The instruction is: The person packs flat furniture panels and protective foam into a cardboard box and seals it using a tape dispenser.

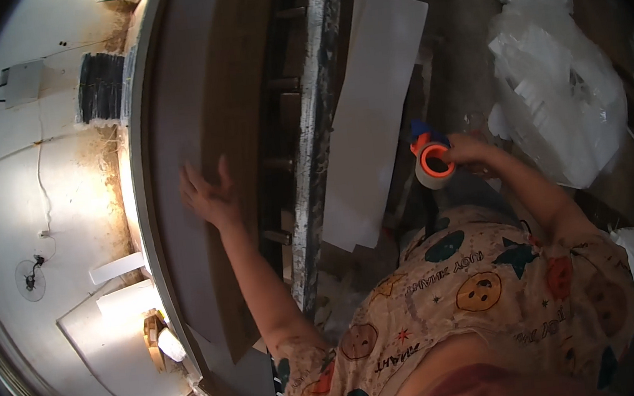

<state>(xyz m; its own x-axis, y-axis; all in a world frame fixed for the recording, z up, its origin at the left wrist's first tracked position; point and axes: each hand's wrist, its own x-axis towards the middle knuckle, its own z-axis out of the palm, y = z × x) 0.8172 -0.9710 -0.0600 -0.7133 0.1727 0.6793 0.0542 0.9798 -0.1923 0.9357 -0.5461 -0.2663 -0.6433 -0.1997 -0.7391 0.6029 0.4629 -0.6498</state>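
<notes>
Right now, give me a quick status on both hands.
Left hand flat on the brown panel, open. Right hand gripping the orange tape dispenser. White sheet lies between the hands; plastic wrap heaped at right.

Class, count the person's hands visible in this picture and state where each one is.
2. The left hand lies flat, fingers spread, on the long brown board. The right hand grips a tape dispenser with an orange core, beside the white sheet. No other hands show.
</notes>
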